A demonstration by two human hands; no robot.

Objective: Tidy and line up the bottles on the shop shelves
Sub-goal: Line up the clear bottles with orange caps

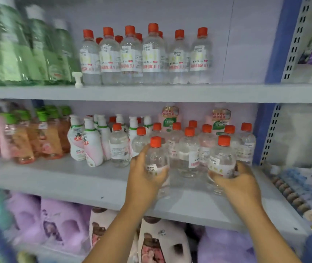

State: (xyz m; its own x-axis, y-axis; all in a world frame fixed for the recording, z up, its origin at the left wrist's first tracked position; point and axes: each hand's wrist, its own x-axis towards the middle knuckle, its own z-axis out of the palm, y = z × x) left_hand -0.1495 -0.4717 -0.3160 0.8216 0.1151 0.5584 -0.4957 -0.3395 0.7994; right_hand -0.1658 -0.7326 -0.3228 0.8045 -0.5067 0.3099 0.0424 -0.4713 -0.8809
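I have my left hand (143, 174) wrapped round one clear red-capped bottle (156, 160) and my right hand (236, 179) wrapped round another (222, 160), both at the near edge of the middle shelf (75, 179), just in front of the loose cluster of matching bottles (189, 147) towards the right. To do this well I would keep each bottle upright, turn its label to face me, and set it down flush with its neighbours in a straight row. I judge the risk is knocking the crowded ones behind, so I would lower gently.
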